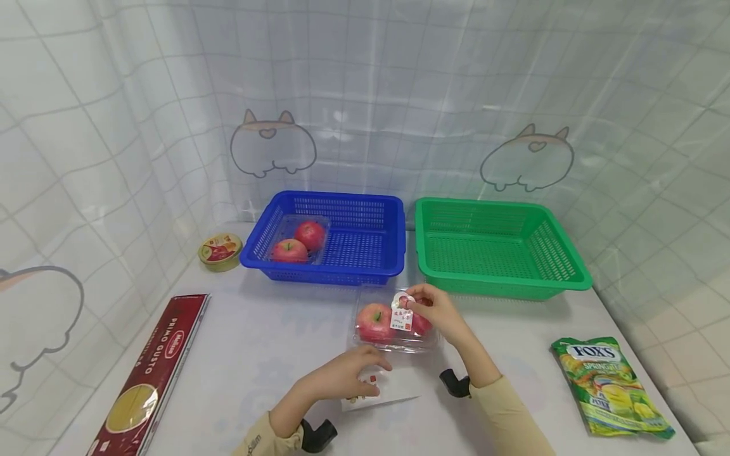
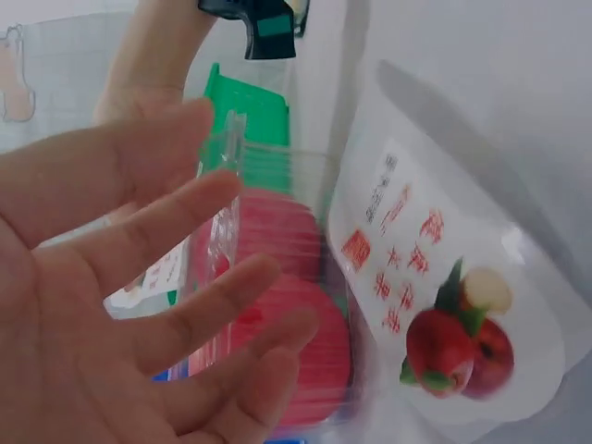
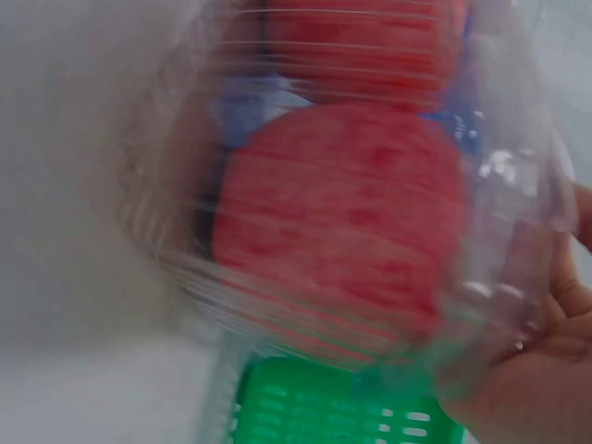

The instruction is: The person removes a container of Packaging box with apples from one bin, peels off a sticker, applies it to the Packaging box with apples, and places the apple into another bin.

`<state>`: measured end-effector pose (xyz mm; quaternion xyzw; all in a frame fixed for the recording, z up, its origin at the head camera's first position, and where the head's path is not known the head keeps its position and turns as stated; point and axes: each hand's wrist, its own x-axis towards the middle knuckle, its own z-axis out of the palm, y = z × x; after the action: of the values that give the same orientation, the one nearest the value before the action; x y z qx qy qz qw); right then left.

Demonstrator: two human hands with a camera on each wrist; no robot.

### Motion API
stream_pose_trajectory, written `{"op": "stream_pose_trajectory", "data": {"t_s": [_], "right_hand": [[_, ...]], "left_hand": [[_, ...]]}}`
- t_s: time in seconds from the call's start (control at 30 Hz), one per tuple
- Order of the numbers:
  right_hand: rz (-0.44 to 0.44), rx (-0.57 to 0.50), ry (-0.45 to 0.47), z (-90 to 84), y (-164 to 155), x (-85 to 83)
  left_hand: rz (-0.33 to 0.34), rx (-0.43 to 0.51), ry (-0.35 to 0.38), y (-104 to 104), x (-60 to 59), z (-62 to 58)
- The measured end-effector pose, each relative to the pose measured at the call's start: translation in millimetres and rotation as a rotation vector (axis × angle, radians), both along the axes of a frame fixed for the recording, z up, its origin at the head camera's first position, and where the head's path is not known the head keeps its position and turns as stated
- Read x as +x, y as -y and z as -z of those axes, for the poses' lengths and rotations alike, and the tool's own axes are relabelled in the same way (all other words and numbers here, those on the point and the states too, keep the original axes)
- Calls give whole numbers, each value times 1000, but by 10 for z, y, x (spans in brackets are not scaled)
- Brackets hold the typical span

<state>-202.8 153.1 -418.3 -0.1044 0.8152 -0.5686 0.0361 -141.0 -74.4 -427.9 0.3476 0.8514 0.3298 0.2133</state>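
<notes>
White worktop (image 1: 256,342) ahead of me, my right hand (image 1: 439,313) pinches the apple pack (image 1: 393,326) at its far edge before the green basket (image 1: 561,253), my left hand (image 1: 342,380) flat and released beside it; I'd lift level.

The long dark red spaghetti box (image 1: 149,373) at the table's left edge carries white lettering that reads "PRIMO GUSTO", with a small red oval brand badge beside it whose word is too small to make out. The green candy bag (image 1: 609,386) on the right shows "FOX'S" in large letters and a smaller word beneath that looks like "SPRING" followed by letters too fine to read. The clear apple pack (image 1: 395,322) bears a white sticker (image 1: 402,318) with red characters, too small to read. In the left wrist view, a white label (image 2: 444,296) printed with red Chinese characters and an apple picture lies flat; the characters are blurred.
</notes>
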Motion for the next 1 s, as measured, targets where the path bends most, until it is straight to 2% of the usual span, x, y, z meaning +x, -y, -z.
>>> {"op": "stream_pose_trajectory", "data": {"t_s": [0.13,0.23,0.3,0.37,0.5,0.6,0.7,0.87,1.0], "right_hand": [[35,16,-3,49,42,-42],[44,33,-27,102,52,-78],[42,39,-46,108,60,-79],[45,50,-61,114,68,-79],[64,99,-94,123,85,-85],[86,144,-127,127,100,-85],[110,208,-178,144,118,-84],[154,326,-271,186,157,-72],[169,372,-348,198,182,-40]], "left_hand": [[-45,24,-19,-3,-14,-7],[-82,86,4,-16,-20,-27],[-115,140,-11,-42,-23,-52],[-157,200,-78,-80,-36,-71],[-272,273,-346,-184,-144,-74],[-354,233,-525,-266,-268,-62],[-397,134,-617,-331,-380,-41],[-415,-4,-673,-393,-496,32],[-423,-35,-681,-404,-516,70]]}}
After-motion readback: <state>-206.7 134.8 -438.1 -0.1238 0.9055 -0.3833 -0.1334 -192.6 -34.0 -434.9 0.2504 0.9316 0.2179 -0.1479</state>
